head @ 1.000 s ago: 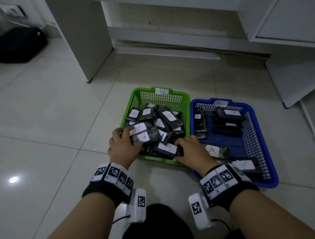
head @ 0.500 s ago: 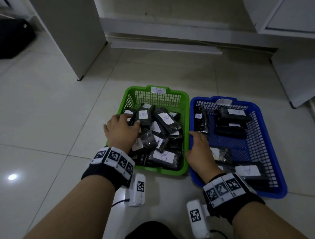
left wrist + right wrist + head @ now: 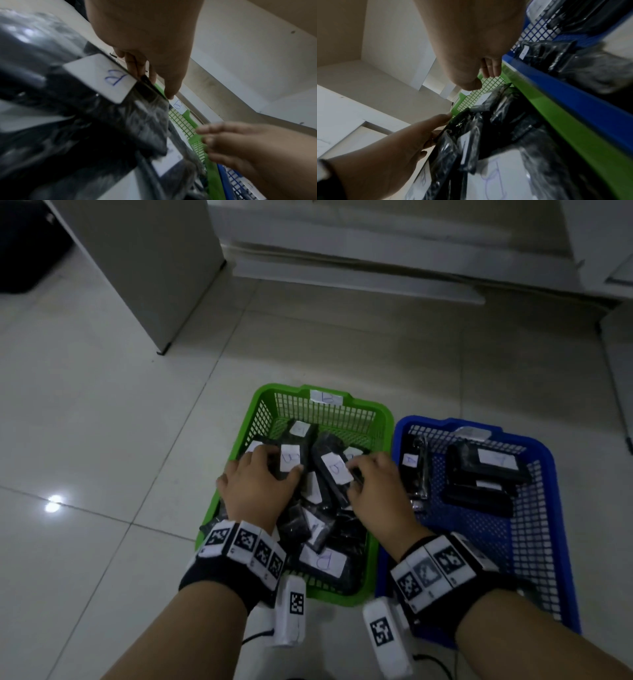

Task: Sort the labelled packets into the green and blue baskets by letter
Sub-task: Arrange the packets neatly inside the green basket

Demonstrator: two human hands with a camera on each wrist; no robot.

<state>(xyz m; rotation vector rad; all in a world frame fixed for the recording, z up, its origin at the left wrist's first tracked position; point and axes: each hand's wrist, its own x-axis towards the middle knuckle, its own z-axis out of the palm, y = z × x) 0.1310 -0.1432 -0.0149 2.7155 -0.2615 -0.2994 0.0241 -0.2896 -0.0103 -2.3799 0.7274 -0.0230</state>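
A green basket [image 3: 383, 412] tagged B holds several black packets with white labels. To its right stands a blue basket [image 3: 548, 453] with a few packets marked A [image 3: 409, 460]. My left hand [image 3: 270, 463] is inside the green basket and pinches the edge of a B packet [image 3: 291, 460] between thumb and fingers. The left wrist view shows that packet [image 3: 102, 77] in the left hand [image 3: 150, 75]. My right hand [image 3: 363, 474] hovers over the green basket's right side beside another B packet [image 3: 337, 469]. The right hand's loosely bent fingers [image 3: 489, 70] hold nothing.
Both baskets stand on a pale tiled floor [image 3: 102, 440]. A white cabinet panel [image 3: 154, 285] rises at the back left and a low white ledge [image 3: 342, 278] runs behind. A black bag [image 3: 27, 251] lies far left. Another white cabinet [image 3: 620, 371] stands at the right.
My left hand moved farther up the green basket and took a B packet. My right hand crossed from the blue basket's left rim into the green basket.
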